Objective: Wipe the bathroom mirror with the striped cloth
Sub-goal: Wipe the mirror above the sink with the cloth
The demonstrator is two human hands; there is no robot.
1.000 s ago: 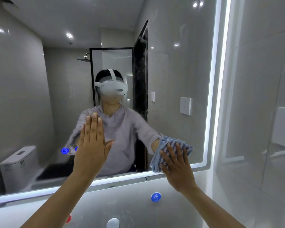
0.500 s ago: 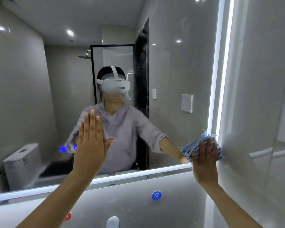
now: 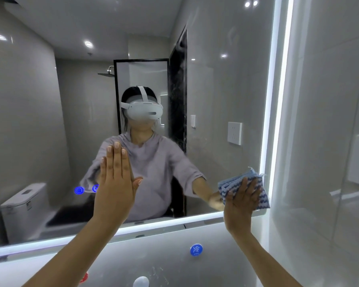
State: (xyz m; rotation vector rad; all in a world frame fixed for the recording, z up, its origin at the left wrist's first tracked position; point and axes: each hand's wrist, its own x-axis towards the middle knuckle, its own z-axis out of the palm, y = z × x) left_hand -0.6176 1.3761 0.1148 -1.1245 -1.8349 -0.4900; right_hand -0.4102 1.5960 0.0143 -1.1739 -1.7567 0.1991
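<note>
The bathroom mirror (image 3: 226,90) fills most of the view, with a lit strip along its bottom and right edges. My left hand (image 3: 115,183) lies flat against the glass at lower centre, fingers straight and together, holding nothing. My right hand (image 3: 239,201) presses the folded blue-and-white striped cloth (image 3: 259,195) against the glass in the mirror's lower right corner. The cloth's top and right edges stick out past my fingers, close to the lit right strip.
Below the mirror runs a glossy grey wall with a blue round sticker (image 3: 196,250) and a red one (image 3: 84,277). A tap top (image 3: 141,282) shows at the bottom edge. A tiled side wall (image 3: 330,121) stands right of the mirror. Two blue touch icons (image 3: 79,190) glow on the glass.
My right hand swept the cloth rightward along the bottom of the mirror to the right strip, then came back a little to the left. My left hand stayed flat on the glass.
</note>
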